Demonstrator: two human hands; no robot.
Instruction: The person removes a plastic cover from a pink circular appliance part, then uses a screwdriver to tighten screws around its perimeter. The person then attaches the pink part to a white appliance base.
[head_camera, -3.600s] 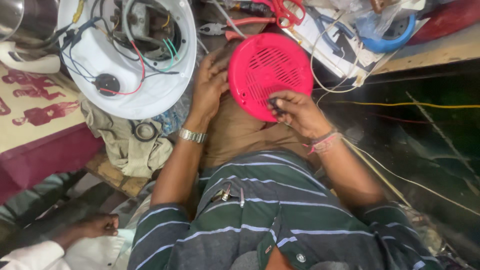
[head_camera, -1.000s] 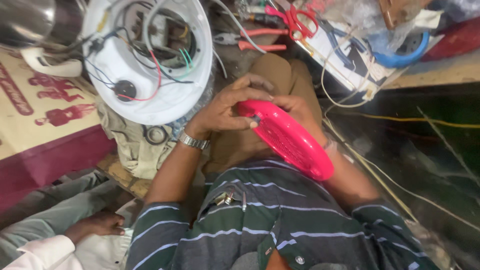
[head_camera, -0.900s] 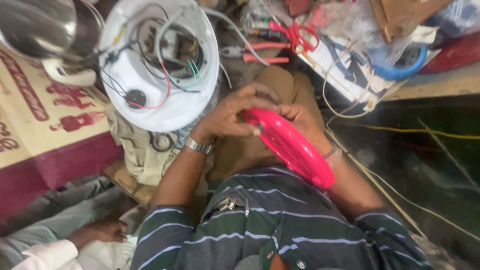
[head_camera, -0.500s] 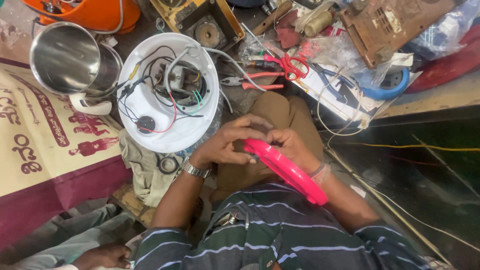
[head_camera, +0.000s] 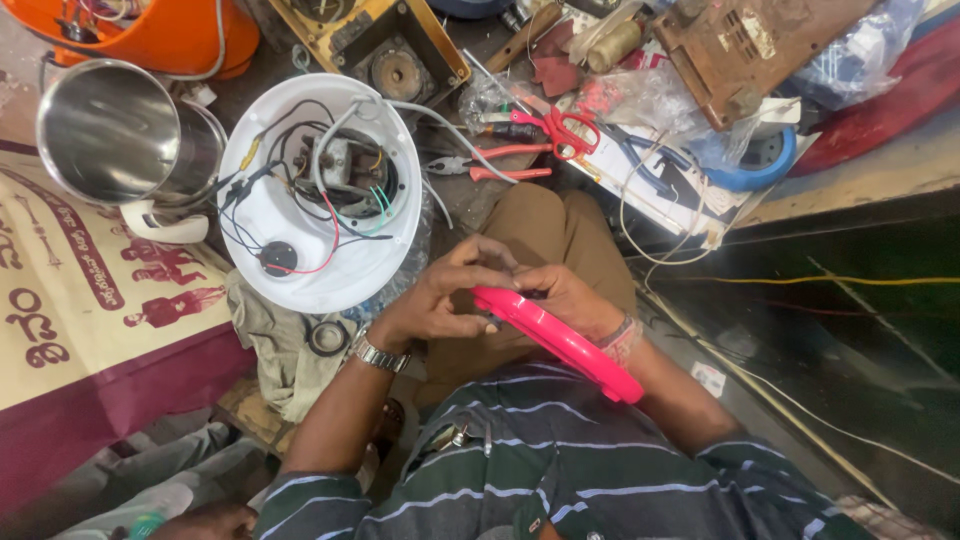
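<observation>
- Over the lap, the left hand (head_camera: 440, 300) curls around the upper end of the pink round cover (head_camera: 555, 338), fingers bent across its rim, thumb underneath.
- Right hand (head_camera: 565, 295) clamps the same cover from the far side, fingers folded over its top edge, a thread band at the wrist.
- Cover sits edge-on to the camera, tilted, its lower end running down toward the striped shirt (head_camera: 560, 470), touching the right forearm.
- Both hands meet at the cover's upper end, almost touching each other; a metal wristwatch (head_camera: 378, 352) rides the left wrist.
- Beyond the knuckles, brown trousers (head_camera: 545, 225) give a little open room.
- Left of the hands, the white appliance base (head_camera: 320, 190) lies open side up, wires showing, close to the left hand.
- Further left, a steel jar (head_camera: 115, 135) lies on its side.
- Ahead, red scissors (head_camera: 560, 130) and pliers (head_camera: 490, 165) crowd the mat's far edge.
- Right side drops to dark floor with loose wires.
</observation>
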